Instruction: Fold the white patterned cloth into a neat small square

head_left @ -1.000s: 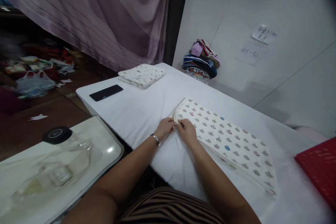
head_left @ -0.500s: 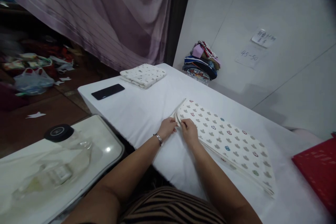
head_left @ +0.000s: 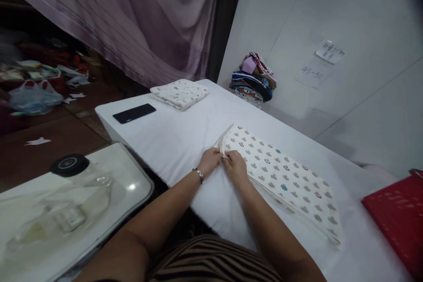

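Observation:
A folded white cloth [head_left: 280,176] printed with grey, red and blue animal heads lies lengthwise on the white-covered table [head_left: 172,143]. Both my hands are at its near left corner. My left hand [head_left: 211,161] wears a bracelet at the wrist and pinches the layered edge there. Right beside it, my right hand [head_left: 235,166] grips the same corner with thumb and fingers closed on the fabric layers. The fingertips are partly hidden behind the hands. Farther back lies a second folded white cloth [head_left: 180,92] with a small dark print.
A black phone [head_left: 134,113] rests near the table's left end. A red folder-like object [head_left: 396,211] is at the right. Piled clothes [head_left: 253,79] stand by the wall. At lower left, a white surface [head_left: 122,158] bears a black round lid [head_left: 70,164] and clear plastic.
My right hand's fingers have shifted slightly on the cloth's corner, closer to my left hand. The whole view has turned a little; the folded cloth stays in place on the table.

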`<state>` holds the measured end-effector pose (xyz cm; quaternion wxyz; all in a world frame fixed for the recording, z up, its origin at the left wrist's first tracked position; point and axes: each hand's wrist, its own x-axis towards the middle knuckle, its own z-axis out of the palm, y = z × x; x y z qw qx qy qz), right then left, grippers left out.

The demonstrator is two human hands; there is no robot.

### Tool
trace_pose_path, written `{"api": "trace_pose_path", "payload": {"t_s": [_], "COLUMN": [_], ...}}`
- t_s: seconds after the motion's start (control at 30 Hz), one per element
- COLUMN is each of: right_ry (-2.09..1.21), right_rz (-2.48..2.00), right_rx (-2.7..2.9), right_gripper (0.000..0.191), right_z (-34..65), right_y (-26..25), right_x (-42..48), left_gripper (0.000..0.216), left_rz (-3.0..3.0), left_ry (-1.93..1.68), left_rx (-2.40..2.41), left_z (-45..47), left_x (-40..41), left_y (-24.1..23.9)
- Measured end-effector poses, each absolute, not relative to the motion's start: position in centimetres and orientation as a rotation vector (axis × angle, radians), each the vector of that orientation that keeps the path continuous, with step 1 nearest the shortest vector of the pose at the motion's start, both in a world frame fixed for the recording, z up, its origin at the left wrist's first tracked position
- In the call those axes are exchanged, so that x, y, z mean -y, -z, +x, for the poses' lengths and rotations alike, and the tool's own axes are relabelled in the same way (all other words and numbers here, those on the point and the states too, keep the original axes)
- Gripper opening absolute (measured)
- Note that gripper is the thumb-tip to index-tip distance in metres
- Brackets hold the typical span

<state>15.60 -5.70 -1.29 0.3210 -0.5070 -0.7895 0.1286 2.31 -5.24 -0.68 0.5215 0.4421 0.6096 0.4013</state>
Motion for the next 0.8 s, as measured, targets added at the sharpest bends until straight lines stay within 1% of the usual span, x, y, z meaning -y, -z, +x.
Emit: {"api": "trace_pose_path", "payload": {"t_s": [0.33,0.6,0.8], "right_ry": [-0.483,-0.486,-0.413], "right_rz": [-1.360,-1.325,-1.300], "right_rx": [1.969,1.902,1.972], "right_gripper": [0.017,0.019,0.017], "right_z": [15.89,15.71,15.62], "right_y": [1.38,1.41,1.41], "right_x": [5.01,5.12,5.27], "left_gripper": [0.023,0.025,0.019], "left_rz": [1.044,1.020,1.007], "left_ry": [-0.996,-1.013,-0.993], "left_rx": [-1.336,-1.313,-1.366], "left_z": [1.95,1.72,1.89], "left_x": [5.62,5.57,5.55], "left_y": [0.16,0.32,0.19]}}
